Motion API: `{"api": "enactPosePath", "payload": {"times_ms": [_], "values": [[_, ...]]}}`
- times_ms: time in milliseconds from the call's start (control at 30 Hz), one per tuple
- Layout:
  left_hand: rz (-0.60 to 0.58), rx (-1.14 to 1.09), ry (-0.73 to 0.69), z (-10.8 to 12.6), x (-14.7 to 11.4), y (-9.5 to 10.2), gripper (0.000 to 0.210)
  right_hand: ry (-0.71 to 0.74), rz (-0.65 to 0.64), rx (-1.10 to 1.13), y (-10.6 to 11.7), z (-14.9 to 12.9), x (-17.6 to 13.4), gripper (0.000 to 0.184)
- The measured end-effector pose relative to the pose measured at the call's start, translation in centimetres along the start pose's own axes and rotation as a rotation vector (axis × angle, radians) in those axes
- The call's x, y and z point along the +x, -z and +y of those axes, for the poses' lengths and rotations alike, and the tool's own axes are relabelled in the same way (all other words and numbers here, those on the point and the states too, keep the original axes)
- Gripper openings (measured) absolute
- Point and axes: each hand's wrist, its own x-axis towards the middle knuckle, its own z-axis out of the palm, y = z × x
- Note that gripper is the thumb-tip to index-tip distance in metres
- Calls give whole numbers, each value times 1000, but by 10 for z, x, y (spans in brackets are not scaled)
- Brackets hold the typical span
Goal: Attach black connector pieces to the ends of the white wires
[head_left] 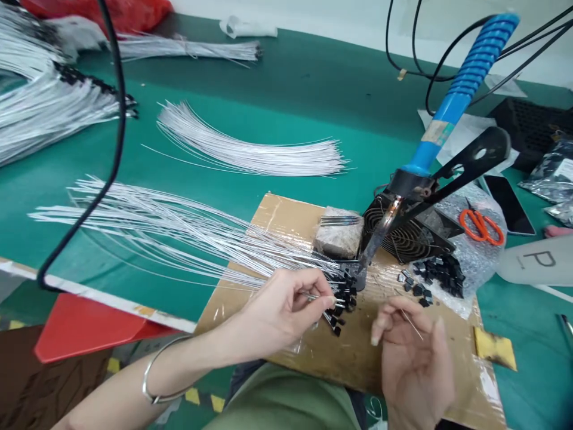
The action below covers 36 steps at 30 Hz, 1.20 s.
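Note:
My left hand [290, 304] pinches thin white wires between thumb and fingers, close to their ends. Just past the fingertips lies a cluster of small black connectors [344, 295], fitted on the ends of a white wire bundle [179, 233]. My right hand [414, 358] is half curled, palm up, beside the connectors, with a thin solder wire [412, 325] poking out from its fingers. Above both hands a blue-handled soldering iron [465, 83] sits in a black bracket, its tip pointing down at the connectors.
Brown cardboard [358, 352] lies under the work, with a small fan [398, 233] and loose black caps [441, 275] on it. Orange scissors [481, 227] rest on bubble wrap. Another wire bundle [250, 149] lies behind. A black cable [119, 119] hangs at left.

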Motion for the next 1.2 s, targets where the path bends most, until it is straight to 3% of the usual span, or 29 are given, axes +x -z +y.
{"api": "enactPosePath", "payload": {"times_ms": [100,267,400,800,1200], "values": [[14,13,-2,2,0,-1,27,-111,-74,69,2,2,-1,56],[20,9,-15,3,2,-2,29,-67,-115,-90,-6,10,-10,26],[13,-5,-29,5,2,-1,30,-63,-61,-239,-23,2,-17,7],[56,13,-91,3,2,-4,30,-71,-54,-299,-32,-8,-20,10],[64,-36,-97,-1,-2,-8,28,-105,-106,-102,-16,11,-12,6]]}}
